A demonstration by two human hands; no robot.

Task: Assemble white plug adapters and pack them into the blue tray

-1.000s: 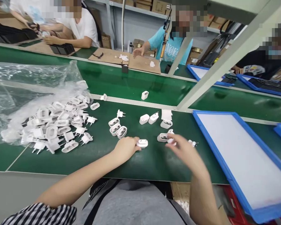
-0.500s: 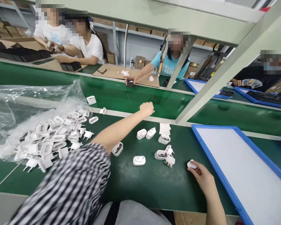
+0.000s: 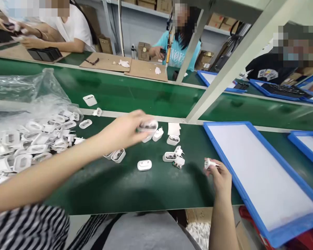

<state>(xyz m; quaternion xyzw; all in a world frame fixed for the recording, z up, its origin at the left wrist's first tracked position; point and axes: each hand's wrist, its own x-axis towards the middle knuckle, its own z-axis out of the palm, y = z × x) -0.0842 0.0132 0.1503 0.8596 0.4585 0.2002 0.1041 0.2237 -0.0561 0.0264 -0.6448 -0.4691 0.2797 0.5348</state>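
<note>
My left hand [image 3: 129, 129] is raised over the bench, fingers closed on a white oval charger housing [image 3: 150, 127] with dark parts inside, somewhat blurred. Lower right, my right hand [image 3: 220, 178] pinches a white plug piece [image 3: 210, 163] with its pins pointing right. Between the hands, a capped charger [image 3: 144, 165] lies on the green bench. To its right an open housing [image 3: 169, 157] touches a plug piece [image 3: 179, 150] and a small circuit board part [image 3: 178, 162]. Another housing [image 3: 173, 140] stands behind. A further housing [image 3: 118, 155] is below my left wrist.
A pile of white plug shells [image 3: 32, 146] spills from a clear plastic bag [image 3: 28, 88] at left. A blue-edged tray [image 3: 250, 166] lies at right. A slanted metal post [image 3: 221, 66] rises behind the bench. Beyond the green conveyor [image 3: 135, 92], several co-workers sit at work.
My left hand has come back from the conveyor edge toward me and now shows a housing in it. The plug piece in my right hand has turned, showing its pins. The view has shifted.
</note>
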